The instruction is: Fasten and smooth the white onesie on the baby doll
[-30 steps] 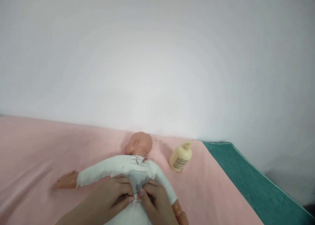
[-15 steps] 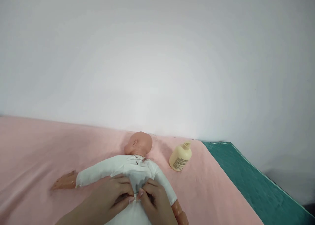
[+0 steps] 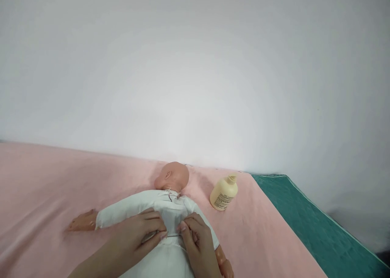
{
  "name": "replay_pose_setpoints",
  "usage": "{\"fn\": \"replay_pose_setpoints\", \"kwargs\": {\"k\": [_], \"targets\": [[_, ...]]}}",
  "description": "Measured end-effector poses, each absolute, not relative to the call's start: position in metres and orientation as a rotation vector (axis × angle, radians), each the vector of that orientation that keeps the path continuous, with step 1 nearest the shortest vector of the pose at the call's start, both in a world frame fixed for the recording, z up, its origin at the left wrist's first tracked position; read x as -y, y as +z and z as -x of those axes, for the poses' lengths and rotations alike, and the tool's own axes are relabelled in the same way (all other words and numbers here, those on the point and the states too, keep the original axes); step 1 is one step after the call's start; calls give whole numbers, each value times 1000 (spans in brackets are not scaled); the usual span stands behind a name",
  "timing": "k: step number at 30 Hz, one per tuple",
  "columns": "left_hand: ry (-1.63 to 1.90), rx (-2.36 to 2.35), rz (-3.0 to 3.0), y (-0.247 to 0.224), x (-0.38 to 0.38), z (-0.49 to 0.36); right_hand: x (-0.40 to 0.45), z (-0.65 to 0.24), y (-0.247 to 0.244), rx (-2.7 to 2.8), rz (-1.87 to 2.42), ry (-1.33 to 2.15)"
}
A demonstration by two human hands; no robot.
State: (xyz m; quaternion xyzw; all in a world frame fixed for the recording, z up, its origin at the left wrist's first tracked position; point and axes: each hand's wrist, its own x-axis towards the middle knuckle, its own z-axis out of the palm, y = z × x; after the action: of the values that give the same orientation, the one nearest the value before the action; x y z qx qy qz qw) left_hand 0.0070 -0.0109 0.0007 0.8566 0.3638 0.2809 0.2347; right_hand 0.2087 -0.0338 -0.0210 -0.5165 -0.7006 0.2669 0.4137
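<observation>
As the pink sheet (image 3: 76, 168) spreads beneath, the doll (image 3: 175, 208) lies with head (image 3: 176, 174) turned aside.
Left hand (image 3: 142, 230) and right hand (image 3: 199, 237), fingers nearly closed, pinch its white cloth (image 3: 164, 258) mid-body; even, gentle tension (no yanking) would suit. The bottle (image 3: 224, 193) stands near its head, contents hidden.

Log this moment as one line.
left hand: pinching white cloth on doll; right hand: pinching same cloth; bottle: standing on pink sheet
</observation>
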Motion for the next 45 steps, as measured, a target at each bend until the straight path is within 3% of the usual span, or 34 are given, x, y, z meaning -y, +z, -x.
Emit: {"fn": "replay_pose_setpoints", "kwargs": {"k": [10,45], "targets": [[968,-1190,-2457,-24,-2,-1,31,-211,-33,1811,1331,636],[945,-1234,-2642,-52,-10,-3,28,-210,-35,1922,1371,653]]}}
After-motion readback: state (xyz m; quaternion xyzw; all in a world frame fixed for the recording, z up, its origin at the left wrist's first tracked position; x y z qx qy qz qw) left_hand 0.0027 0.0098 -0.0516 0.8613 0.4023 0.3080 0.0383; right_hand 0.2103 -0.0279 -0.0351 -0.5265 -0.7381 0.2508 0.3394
